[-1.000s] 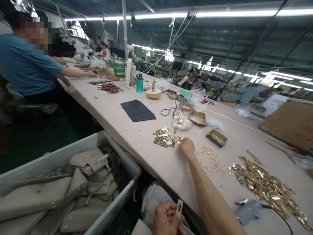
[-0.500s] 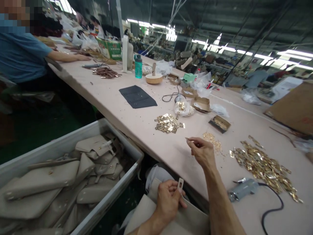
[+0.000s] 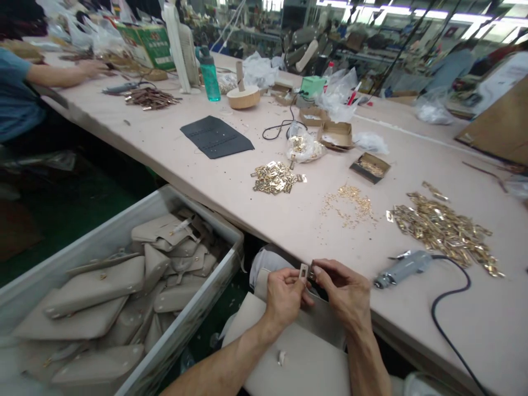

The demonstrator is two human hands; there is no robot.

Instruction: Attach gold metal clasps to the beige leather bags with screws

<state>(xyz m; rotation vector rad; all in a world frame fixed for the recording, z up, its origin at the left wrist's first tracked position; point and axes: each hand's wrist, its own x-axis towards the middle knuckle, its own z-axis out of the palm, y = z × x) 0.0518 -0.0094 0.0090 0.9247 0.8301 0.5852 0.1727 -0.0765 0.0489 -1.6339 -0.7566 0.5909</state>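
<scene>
My left hand (image 3: 284,294) pinches a small beige strap tab (image 3: 304,271) with a slot in it, just below the table's near edge. My right hand (image 3: 342,289) meets it from the right, its fingertips holding a small gold metal plate (image 3: 312,270) against the tab. Both hands hover over a beige leather bag (image 3: 297,357) lying on my lap. On the pink table (image 3: 231,192) beyond lie a small heap of gold plates (image 3: 274,179), scattered gold screws (image 3: 350,201) and a larger pile of gold fittings (image 3: 445,231).
A grey electric screwdriver (image 3: 402,268) with a black cord lies at the right. A grey bin (image 3: 181,324) of beige bags stands at the left. Farther off are a dark leather piece (image 3: 216,137), small cardboard boxes (image 3: 336,132), a teal bottle (image 3: 210,74), and a co-worker's arm (image 3: 61,71).
My right hand left the gold plates on the table carrying one piece and came down to my left hand at the table edge. The view tilted downward.
</scene>
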